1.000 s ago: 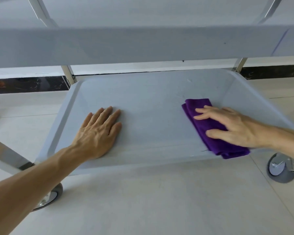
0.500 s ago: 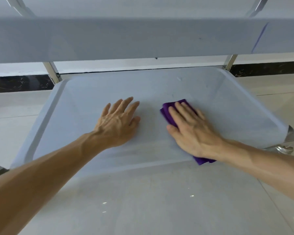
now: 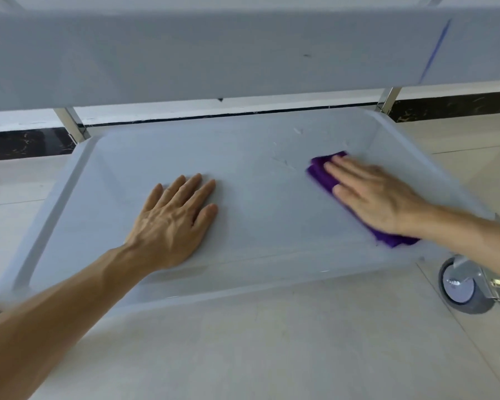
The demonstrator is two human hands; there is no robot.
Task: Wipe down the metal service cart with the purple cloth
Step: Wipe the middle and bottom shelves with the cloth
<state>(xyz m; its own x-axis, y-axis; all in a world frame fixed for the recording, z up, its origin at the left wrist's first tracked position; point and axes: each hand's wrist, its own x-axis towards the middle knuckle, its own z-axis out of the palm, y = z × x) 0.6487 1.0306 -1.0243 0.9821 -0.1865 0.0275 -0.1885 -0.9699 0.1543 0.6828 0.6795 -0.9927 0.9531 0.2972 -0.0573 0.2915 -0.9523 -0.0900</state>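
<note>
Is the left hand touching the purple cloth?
No, the left hand lies flat on the bare shelf, well apart from the purple cloth under the right hand.

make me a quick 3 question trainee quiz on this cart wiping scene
1. True or false: the left hand holds the purple cloth.
2. Which shelf is being wiped: A) upper shelf B) lower shelf C) floor
3. Fill in: near the right hand, below the shelf corner, a caster ____ shows.

Key: 1 false; 2 B; 3 wheel
</note>
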